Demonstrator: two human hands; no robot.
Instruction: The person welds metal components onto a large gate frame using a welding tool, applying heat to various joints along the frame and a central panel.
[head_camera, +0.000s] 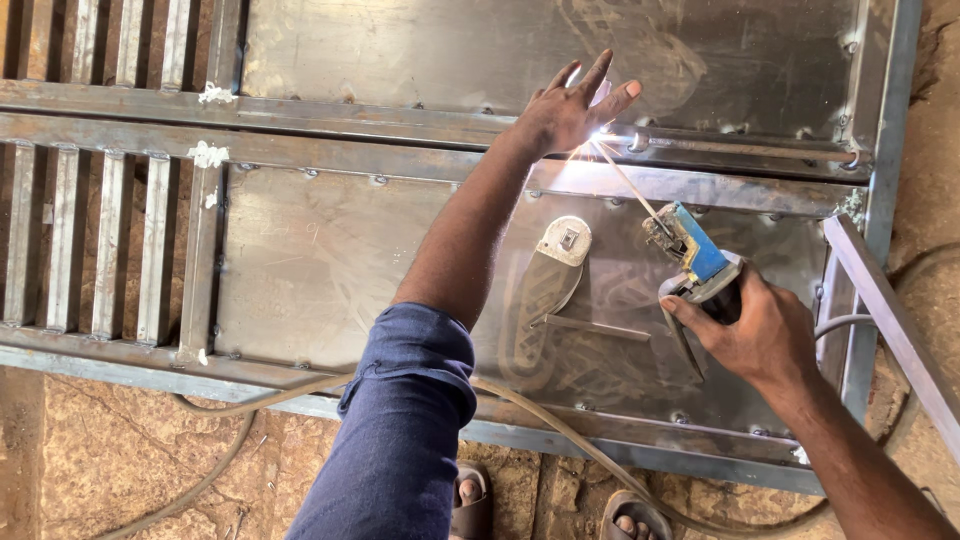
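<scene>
A steel gate frame (420, 125) lies flat on the ground, sheet panels in its right part and upright bars in its left. The right hand (760, 335) is clenched around a blue-topped electrode holder (700, 262), held above the lower sheet panel, near the frame's right edge. A thin welding rod (625, 180) runs from the holder up to the frame's middle rail, where a bright arc (603, 133) burns at its tip. The left hand (570, 110) is released, fingers spread, raised just above the arc and grasping nothing. A cable (560, 430) trails across the frame's lower rail onto the ground. A sandal (545, 290) lies on the lower sheet panel, between the two forearms. Two sandalled feet (545, 510) stand just below the frame's lower rail.
</scene>
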